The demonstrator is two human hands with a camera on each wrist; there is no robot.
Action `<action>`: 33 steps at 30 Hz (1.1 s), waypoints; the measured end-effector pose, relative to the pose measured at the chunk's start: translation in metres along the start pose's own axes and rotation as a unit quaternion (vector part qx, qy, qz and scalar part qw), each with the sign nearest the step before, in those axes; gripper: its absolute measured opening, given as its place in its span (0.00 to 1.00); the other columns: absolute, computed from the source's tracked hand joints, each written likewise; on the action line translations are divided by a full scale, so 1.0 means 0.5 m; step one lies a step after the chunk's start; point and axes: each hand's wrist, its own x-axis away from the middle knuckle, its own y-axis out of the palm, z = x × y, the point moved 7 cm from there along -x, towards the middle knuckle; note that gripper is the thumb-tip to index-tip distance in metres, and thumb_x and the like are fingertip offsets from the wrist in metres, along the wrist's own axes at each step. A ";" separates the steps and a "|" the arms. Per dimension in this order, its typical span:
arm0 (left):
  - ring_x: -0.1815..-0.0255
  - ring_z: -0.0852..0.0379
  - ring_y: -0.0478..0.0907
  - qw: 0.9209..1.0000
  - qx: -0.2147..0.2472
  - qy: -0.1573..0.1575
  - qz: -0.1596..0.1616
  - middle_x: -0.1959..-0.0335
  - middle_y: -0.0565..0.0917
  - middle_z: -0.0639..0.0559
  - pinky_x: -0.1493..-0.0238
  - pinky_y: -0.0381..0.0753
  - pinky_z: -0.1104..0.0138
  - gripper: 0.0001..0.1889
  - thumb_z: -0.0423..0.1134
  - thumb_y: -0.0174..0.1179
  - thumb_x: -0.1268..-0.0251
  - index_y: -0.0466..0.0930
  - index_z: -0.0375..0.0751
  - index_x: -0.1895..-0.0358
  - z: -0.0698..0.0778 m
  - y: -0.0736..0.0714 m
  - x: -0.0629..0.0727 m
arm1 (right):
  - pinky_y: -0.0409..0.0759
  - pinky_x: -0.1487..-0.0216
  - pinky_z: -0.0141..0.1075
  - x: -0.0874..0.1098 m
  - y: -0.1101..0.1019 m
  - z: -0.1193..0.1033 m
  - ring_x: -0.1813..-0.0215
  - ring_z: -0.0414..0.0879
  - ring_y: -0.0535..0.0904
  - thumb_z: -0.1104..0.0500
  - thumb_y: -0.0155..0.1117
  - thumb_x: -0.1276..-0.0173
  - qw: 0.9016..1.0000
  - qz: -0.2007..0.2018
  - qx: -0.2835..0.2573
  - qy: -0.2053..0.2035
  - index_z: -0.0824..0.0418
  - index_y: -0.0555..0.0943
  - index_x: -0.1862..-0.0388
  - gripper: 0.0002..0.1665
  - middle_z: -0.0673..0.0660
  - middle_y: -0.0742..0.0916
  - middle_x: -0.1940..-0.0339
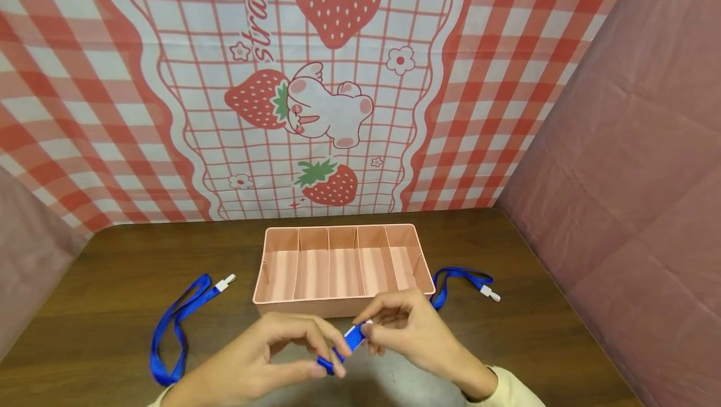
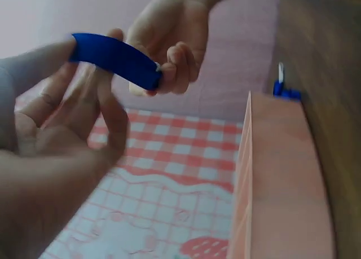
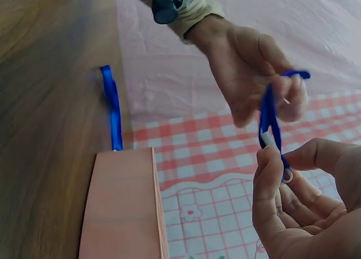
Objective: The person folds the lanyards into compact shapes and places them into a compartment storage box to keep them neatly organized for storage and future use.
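Between my hands, in front of the box, a blue lanyard (image 1: 353, 338) is stretched, gathered into a short folded length. My left hand (image 1: 270, 357) pinches its near left end between thumb and fingers. With thumb and fingertips, my right hand (image 1: 414, 335) grips the other end, where a white clip (image 3: 268, 139) and a small ring (image 3: 287, 176) show in the right wrist view. From the left wrist, the blue strap (image 2: 113, 56) bows across from one hand to the other. The rest of the lanyard is hidden by the fingers.
A pink box (image 1: 338, 307) with several compartments stands behind my hands. One blue lanyard with a white clip (image 1: 174, 319) lies on the table at the left, another (image 1: 450, 278) right of the box. A strawberry-print cloth (image 1: 349, 106) hangs behind the dark wooden table (image 1: 112, 294).
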 end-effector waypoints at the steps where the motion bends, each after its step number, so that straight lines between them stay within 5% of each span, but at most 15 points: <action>1: 0.48 0.51 0.82 0.999 -0.036 0.003 0.013 0.52 0.84 0.45 0.49 0.82 0.59 0.12 0.19 0.58 0.35 0.80 0.38 0.56 0.001 -0.001 -0.001 | 0.84 0.74 0.40 0.000 0.000 -0.001 0.75 0.40 0.83 0.71 0.63 0.35 1.000 0.007 0.010 -0.003 0.67 0.85 0.61 0.06 0.62 0.87 0.74; 7: 0.62 0.67 0.79 0.973 -0.213 -0.027 0.091 0.62 0.84 0.58 0.65 0.80 0.72 0.11 0.29 0.65 0.36 0.84 0.46 0.54 -0.005 0.000 -0.004 | 0.85 0.73 0.40 0.004 0.010 -0.017 0.73 0.40 0.85 0.69 0.65 0.33 0.994 0.033 0.085 -0.059 0.64 0.86 0.59 0.06 0.57 0.88 0.73; 13: 0.67 0.70 0.78 0.932 -0.306 -0.080 0.175 0.67 0.84 0.64 0.71 0.74 0.74 0.19 0.30 0.70 0.41 0.78 0.47 0.49 -0.008 0.002 -0.007 | 0.85 0.72 0.37 0.010 0.016 -0.036 0.70 0.40 0.86 0.68 0.65 0.31 0.985 0.042 0.126 -0.110 0.62 0.86 0.57 0.07 0.53 0.89 0.69; 18: 0.65 0.68 0.76 0.905 -0.358 -0.081 0.212 0.66 0.81 0.65 0.64 0.77 0.71 0.19 0.29 0.73 0.46 0.78 0.48 0.53 -0.002 0.009 -0.008 | 0.86 0.65 0.39 0.013 0.025 -0.041 0.65 0.44 0.88 0.70 0.62 0.30 0.984 0.026 0.107 -0.137 0.67 0.85 0.53 0.10 0.56 0.90 0.64; 30: 0.63 0.64 0.75 0.877 -0.432 -0.043 0.209 0.62 0.79 0.61 0.58 0.72 0.66 0.25 0.29 0.72 0.51 0.77 0.45 0.47 0.001 0.017 -0.016 | 0.86 0.66 0.36 0.025 0.040 -0.035 0.65 0.44 0.88 0.73 0.63 0.33 0.974 0.052 0.128 -0.181 0.68 0.84 0.52 0.11 0.58 0.90 0.61; 33: 0.56 0.62 0.77 0.878 -0.427 -0.067 0.206 0.55 0.80 0.59 0.54 0.75 0.64 0.24 0.33 0.71 0.47 0.76 0.45 0.45 -0.003 0.012 -0.012 | 0.86 0.67 0.37 0.026 0.039 -0.037 0.67 0.45 0.88 0.76 0.62 0.34 0.973 0.063 0.106 -0.195 0.68 0.84 0.54 0.12 0.60 0.90 0.64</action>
